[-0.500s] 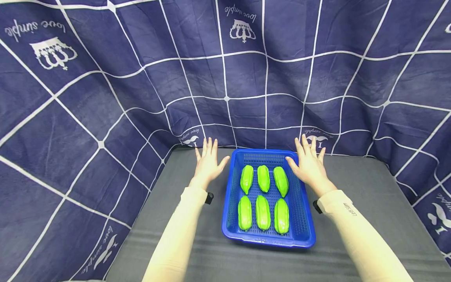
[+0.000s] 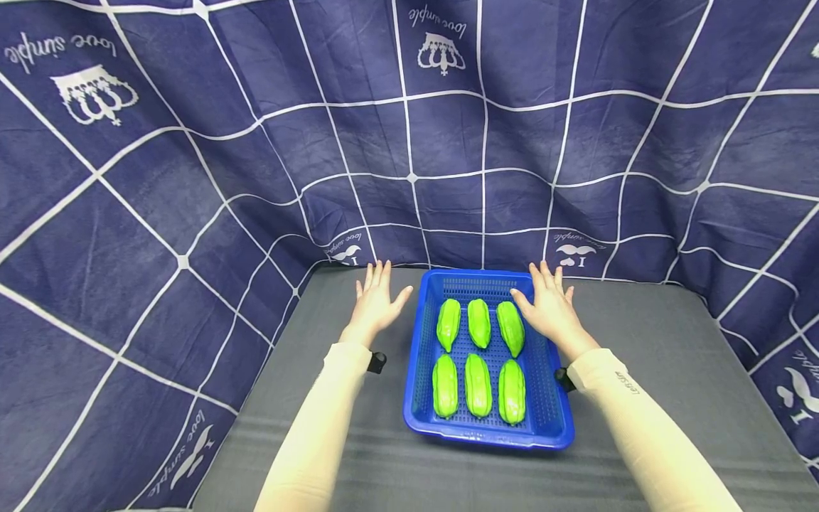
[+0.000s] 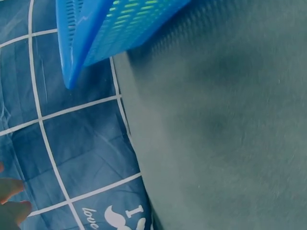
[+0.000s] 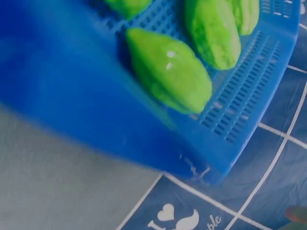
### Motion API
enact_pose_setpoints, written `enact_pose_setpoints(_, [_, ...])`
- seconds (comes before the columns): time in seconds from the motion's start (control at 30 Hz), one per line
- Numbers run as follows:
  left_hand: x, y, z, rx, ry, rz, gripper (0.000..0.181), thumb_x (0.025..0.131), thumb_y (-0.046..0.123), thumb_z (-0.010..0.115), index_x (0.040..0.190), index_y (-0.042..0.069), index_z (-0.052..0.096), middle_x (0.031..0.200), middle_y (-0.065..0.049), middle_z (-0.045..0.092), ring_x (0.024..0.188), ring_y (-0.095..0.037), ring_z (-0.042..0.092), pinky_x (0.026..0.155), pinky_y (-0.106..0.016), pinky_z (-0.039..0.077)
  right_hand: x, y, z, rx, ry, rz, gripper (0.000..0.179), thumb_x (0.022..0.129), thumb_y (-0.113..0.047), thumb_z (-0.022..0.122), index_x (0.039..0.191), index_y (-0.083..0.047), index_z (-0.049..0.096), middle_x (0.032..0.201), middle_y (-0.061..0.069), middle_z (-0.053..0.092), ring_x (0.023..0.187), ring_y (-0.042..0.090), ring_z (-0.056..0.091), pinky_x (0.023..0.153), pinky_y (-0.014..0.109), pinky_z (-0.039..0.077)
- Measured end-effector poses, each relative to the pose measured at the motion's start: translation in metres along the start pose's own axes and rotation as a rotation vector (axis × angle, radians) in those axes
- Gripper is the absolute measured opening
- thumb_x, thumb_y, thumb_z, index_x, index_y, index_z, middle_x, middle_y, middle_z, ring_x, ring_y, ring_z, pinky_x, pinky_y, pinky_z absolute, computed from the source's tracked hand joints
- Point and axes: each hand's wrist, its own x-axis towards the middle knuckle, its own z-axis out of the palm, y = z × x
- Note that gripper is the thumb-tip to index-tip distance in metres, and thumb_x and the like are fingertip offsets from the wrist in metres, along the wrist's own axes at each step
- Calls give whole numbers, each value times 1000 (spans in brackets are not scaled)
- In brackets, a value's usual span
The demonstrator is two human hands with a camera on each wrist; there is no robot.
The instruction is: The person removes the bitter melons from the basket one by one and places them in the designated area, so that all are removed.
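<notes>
A blue plastic basket (image 2: pixel 484 435) with slotted walls holds several glossy green ridged fruits, like star fruit (image 2: pixel 478 385), in two rows of three. Left of its back corner, my left hand (image 2: pixel 374 307) is held out with fingers straight and thumb spread toward the rim, holding nothing. My right hand (image 2: pixel 553 310) overlaps the basket's back right rim, fingers extended and thumb over the inside, also holding nothing. In the right wrist view a green fruit (image 4: pixel 170 72) lies close to the basket wall. Only a few fingertips (image 3: pixel 17 211) show in the left wrist view.
The basket stands on a grey table surface (image 2: pixel 358 441). A navy cloth (image 2: pixel 512 142) with white grid lines hangs behind the table and along its left and right sides. Dark straps with small camera mounts sit at both wrists.
My right hand has moved left and slightly nearer, from beside the basket's rim to over it. The left hand has drawn slightly back and left. Basket and fruits stay put.
</notes>
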Motion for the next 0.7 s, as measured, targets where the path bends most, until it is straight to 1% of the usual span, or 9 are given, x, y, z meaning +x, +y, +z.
enact_pose_setpoints(0.13, [-4, -3, 2, -90, -8, -14, 77, 98, 48, 49, 157, 7, 21, 162, -19, 21, 152, -35, 11, 118, -61, 13, -1, -4, 2, 69, -11, 23, 72, 100, -33, 51, 152, 7, 22, 158, 34, 13, 146, 55, 1, 107, 77, 7])
enact_pose_setpoints(0.23, [-6, -5, 5, -118, -17, -14, 76, 99, 47, 49, 157, 6, 20, 162, -20, 21, 152, -36, 13, 119, -58, 16, -1, -8, 4, 110, -21, 33, 72, 100, -32, 51, 152, 8, 22, 158, 34, 14, 145, 55, 2, 107, 77, 9])
enact_pose_setpoints(0.4, [-10, -4, 10, -119, -19, 2, 76, 99, 44, 51, 156, 4, 22, 161, -22, 23, 151, -38, 16, 119, -56, 17, -2, -13, 9, 118, -30, 38, 71, 100, -32, 50, 152, 8, 22, 158, 35, 13, 145, 56, 3, 106, 78, 10])
enact_pose_setpoints(0.5, [-13, -4, 15, -112, -10, 21, 75, 98, 42, 53, 155, 2, 25, 159, -23, 27, 148, -40, 22, 119, -55, 21, -2, -13, 14, 118, -49, 50, 70, 101, -32, 49, 152, 8, 22, 158, 35, 13, 145, 56, 4, 107, 77, 11])
enact_pose_setpoints(0.57, [-15, -3, 19, -108, -11, 34, 74, 98, 40, 54, 154, 2, 26, 158, -23, 30, 146, -41, 27, 118, -53, 24, -3, -13, 18, 120, -65, 65, 70, 102, -32, 49, 151, 9, 22, 158, 35, 13, 144, 57, 7, 110, 74, 12])
enact_pose_setpoints(0.7, [-20, -3, 28, -127, -43, 40, 74, 98, 40, 55, 154, 1, 27, 155, -23, 36, 141, -42, 34, 115, -51, 29, -3, -14, 26, 125, -99, 106, 71, 101, -33, 49, 151, 10, 22, 157, 36, 13, 144, 55, 13, 115, 65, 16])
